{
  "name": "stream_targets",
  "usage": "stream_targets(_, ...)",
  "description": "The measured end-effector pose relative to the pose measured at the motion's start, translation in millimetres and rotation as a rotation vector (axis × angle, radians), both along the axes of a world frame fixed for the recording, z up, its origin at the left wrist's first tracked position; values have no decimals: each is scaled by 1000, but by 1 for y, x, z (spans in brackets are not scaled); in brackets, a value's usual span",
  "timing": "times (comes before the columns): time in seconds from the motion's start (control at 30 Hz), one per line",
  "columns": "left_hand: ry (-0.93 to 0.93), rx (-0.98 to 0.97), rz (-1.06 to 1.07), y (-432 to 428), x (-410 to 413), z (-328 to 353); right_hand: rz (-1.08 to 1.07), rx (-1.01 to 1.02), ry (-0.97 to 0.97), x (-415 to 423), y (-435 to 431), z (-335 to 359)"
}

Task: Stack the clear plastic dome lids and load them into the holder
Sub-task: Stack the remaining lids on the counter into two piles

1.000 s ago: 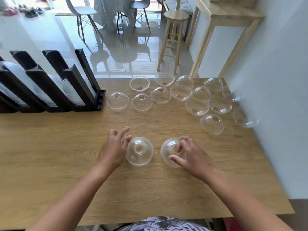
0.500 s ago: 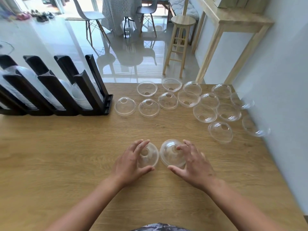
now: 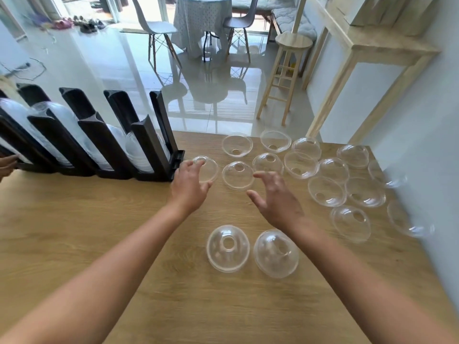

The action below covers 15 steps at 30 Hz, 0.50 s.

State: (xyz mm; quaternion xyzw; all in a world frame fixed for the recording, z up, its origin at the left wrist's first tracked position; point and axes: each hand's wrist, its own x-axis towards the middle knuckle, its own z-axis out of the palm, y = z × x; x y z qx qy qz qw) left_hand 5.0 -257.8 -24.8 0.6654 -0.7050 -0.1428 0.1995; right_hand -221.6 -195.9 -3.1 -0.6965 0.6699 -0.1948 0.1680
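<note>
Closest to us, two clear dome lids sit hole-up on the wooden table [image 3: 74,244]: the near-left lid [image 3: 228,248] and the near-right lid [image 3: 275,253] just beside it. Two bare forearms reach past them, away from us.

The left hand [image 3: 190,187] lies over the lid by the holder [image 3: 210,170], with its fingers curved across the top and its thumb at the near rim. We cannot tell whether it actually grips the lid. The right hand [image 3: 275,197] hovers with its fingers spread wide and holds nothing. Its fingertips are near the middle lid [image 3: 238,175], but we cannot tell if they touch it.

To the right, more loose lids [image 3: 326,191] are scattered toward the table's far corner, some dome-up and some turned over like bowls.

At the far left stands the black slotted holder [image 3: 99,140], with stacked lids [image 3: 129,152] leaning in its channels.

Beyond the table we see a glossy floor, a wooden stool [image 3: 293,43] and two chairs [image 3: 159,28].
</note>
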Motion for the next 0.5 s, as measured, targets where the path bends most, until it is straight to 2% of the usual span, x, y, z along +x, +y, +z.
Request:
stream_targets(0.17, -71, 103, 29, -36, -1, -8, 12, 157, 55, 29, -62, -17)
stream_targets(0.4, -44, 86, 16, -38, 7, -14, 36, 132, 166, 36, -75, -32)
stream_targets(0.5, -12, 104, -4, -28, 8, -4, 53, 125, 129, 29, -65, -30)
